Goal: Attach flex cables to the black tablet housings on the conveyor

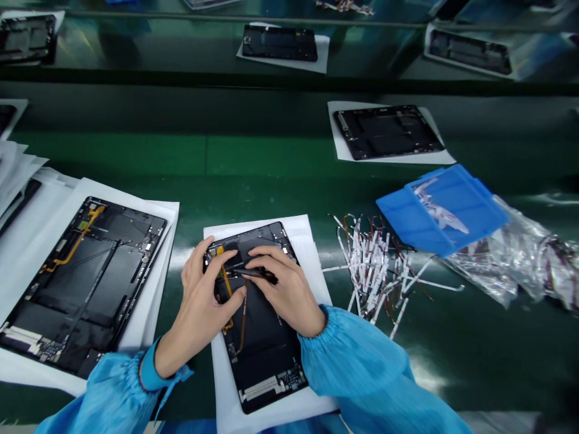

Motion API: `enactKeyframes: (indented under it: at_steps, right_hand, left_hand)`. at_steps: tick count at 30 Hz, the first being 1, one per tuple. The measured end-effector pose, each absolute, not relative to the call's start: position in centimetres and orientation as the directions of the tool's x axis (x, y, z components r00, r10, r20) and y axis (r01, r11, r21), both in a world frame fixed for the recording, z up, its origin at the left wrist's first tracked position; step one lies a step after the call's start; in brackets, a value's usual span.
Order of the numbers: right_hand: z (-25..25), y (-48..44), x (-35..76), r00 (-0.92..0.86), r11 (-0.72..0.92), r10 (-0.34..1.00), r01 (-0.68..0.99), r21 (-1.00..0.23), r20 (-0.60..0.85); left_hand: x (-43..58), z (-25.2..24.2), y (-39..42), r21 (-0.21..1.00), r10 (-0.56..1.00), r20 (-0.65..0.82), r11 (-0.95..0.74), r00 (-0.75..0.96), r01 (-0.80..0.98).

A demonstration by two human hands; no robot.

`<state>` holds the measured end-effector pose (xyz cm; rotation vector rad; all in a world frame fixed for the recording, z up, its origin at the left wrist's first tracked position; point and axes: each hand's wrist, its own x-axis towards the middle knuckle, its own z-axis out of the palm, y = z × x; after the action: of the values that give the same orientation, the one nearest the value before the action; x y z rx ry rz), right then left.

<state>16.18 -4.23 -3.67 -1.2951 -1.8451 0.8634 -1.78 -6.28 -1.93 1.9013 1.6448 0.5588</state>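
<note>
In front of me an opened tablet housing lies on white sheets, its dark inside facing up. My right hand is closed on black tweezers, whose thin tips point left over the upper part of the housing. My left hand rests on the housing's left edge, with thumb and fingers apart around the same area. Between the hands runs a narrow brown flex cable. An orange flex cable lies along the left side, partly hidden by my left fingers.
Another opened housing lies on white sheets at left. To the right are a pile of white-and-brown strip cables, a blue tray and crumpled clear plastic bags. Farther back, a housing lies on paper, with several more beyond.
</note>
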Motion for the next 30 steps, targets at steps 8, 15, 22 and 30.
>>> enactKeyframes:
  at_steps: [8,15,22,30]
  right_hand:
    - [-2.0,-4.4,16.7,-0.08,0.264,0.963,0.435,-0.861,0.255]
    - [0.2,-9.7,16.6,-0.52,0.501,0.846,0.697,-0.513,0.119]
    - [-1.7,-9.8,16.0,-0.527,0.537,0.841,0.793,-0.289,0.118]
    - [-1.1,-10.4,15.3,-0.501,0.515,0.857,0.838,-0.182,0.116]
  left_hand:
    - [-2.0,-2.1,-6.3,0.642,0.987,-0.028,-0.101,0.156,0.76]
    - [-2.2,-2.2,-6.5,0.666,0.986,0.002,-0.126,0.167,0.735]
    - [-2.3,-2.5,-6.5,0.662,0.984,0.029,-0.153,0.178,0.734]
    - [-2.4,-3.2,-6.7,0.667,0.981,0.108,-0.193,0.163,0.719]
